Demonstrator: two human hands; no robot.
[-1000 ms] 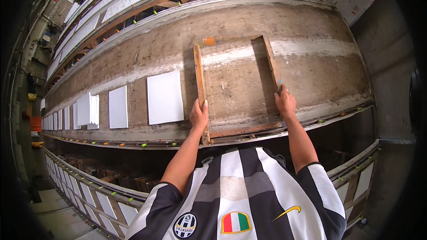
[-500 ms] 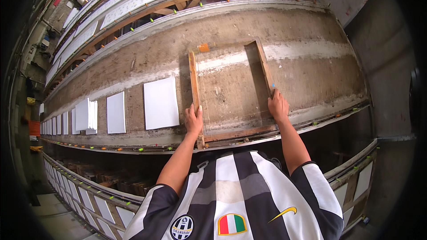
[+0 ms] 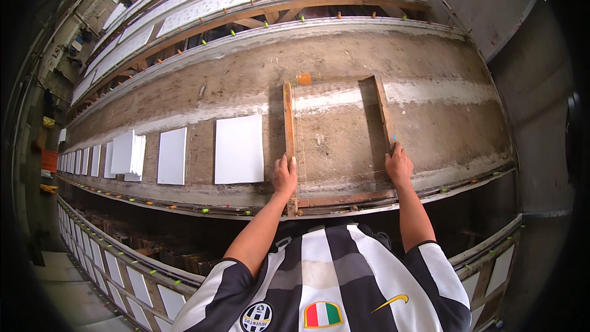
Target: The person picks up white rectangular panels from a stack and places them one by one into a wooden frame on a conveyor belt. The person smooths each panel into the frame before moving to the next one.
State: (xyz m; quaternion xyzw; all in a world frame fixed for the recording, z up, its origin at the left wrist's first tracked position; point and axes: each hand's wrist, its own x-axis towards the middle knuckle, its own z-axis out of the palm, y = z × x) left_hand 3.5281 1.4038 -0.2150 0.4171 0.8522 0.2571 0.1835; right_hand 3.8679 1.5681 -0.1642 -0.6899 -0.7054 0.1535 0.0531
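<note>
Both my hands grip a rectangular wooden frame (image 3: 290, 117) on the long brown table. The table surface shows through its middle, and a small orange patch (image 3: 304, 79) marks its far left corner. My left hand (image 3: 284, 175) is closed around the left bar near its lower part. On the right bar, my right hand (image 3: 399, 165) is closed beside a small blue mark. A white rectangular sheet (image 3: 239, 150) lies flat just left of the frame, apart from it.
Farther left on the long table (image 3: 455, 129) lie another white sheet (image 3: 172, 156), a stack of white sheets (image 3: 128, 152) and a row of several more. Parallel tables with white pieces stand beyond and behind me. Coloured clips line the table edges. A grey wall (image 3: 485, 6) rises at right.
The whole view has shifted, so table, sheets, frame and hands all appear farther right and lower. My grip on the frame looks the same, and its place beside the nearest sheet is nearly unchanged.
</note>
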